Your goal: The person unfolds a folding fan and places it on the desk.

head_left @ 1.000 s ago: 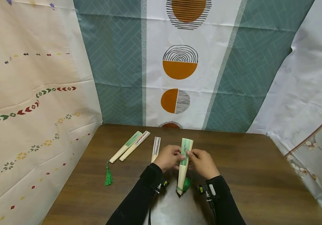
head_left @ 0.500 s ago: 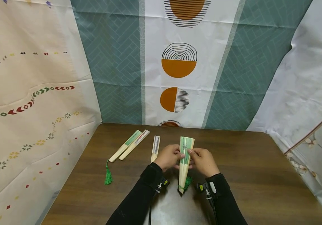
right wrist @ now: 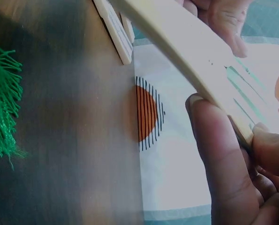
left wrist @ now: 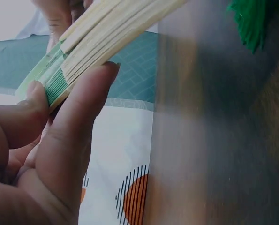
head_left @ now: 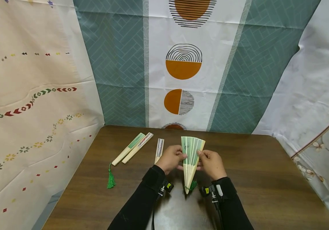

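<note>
A folding fan [head_left: 192,150] with pale wooden ribs and green pleated leaf stands partly spread between both hands, its narrow end toward the person. My left hand [head_left: 170,158] pinches its left edge; in the left wrist view the thumb lies on the green leaf and a finger [left wrist: 83,98] runs along the ribs. My right hand [head_left: 212,164] pinches the right outer rib, which the right wrist view shows between thumb and forefinger [right wrist: 214,136]. A green tassel [head_left: 193,185] hangs at the fan's narrow end.
Left on the brown wooden table [head_left: 256,188] lie a closed green fan [head_left: 127,151] with a green tassel [head_left: 111,180] and a closed fan with reddish print [head_left: 138,148]. Another closed fan [head_left: 159,149] lies partly behind the left hand. Patterned cloth [head_left: 118,64] hangs behind the table.
The fan has gone from nearly closed to partly spread, its top widening to the right. My right hand has moved slightly right; the left hand has shifted slightly left.
</note>
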### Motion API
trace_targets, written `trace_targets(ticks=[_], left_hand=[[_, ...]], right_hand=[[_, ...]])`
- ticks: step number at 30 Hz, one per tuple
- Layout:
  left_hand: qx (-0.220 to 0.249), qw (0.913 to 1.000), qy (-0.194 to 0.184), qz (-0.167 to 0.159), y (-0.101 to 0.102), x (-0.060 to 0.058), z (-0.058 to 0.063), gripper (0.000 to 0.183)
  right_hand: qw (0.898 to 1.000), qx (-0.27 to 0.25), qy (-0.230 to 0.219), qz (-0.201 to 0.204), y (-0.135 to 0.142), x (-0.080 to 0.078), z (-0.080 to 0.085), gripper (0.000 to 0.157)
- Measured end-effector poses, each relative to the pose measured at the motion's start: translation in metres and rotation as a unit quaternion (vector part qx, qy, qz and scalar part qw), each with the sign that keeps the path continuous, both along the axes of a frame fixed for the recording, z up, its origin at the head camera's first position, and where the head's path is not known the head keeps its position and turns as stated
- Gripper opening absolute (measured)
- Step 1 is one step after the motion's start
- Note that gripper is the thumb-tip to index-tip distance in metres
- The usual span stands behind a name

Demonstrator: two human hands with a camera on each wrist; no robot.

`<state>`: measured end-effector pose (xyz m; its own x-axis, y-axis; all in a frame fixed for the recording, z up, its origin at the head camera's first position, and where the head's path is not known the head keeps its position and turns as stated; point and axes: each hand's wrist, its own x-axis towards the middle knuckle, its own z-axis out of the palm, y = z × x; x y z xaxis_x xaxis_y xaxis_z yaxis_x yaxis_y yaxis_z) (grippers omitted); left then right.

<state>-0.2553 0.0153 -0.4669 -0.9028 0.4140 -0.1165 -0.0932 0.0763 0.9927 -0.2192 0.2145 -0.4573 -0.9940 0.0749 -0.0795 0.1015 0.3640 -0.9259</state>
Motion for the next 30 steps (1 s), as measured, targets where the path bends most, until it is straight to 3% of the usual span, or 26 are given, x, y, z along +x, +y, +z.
trace_targets(ticks=[4, 30], left_hand=[[0.018, 0.9997, -0.015, 0.012, -0.0010, -0.0024, -0.0010, 0.012], [0.032, 0.9983, -0.022, 0.043, -0.0064, -0.0051, 0.0003, 0.016]], right_hand=[[1.000, 0.003, 0.002, -0.016, 0.0021, 0.0008, 0.0013, 0.038], [0.998, -0.040, 0.013, -0.045, 0.0047, 0.0035, 0.0062, 0.038]])
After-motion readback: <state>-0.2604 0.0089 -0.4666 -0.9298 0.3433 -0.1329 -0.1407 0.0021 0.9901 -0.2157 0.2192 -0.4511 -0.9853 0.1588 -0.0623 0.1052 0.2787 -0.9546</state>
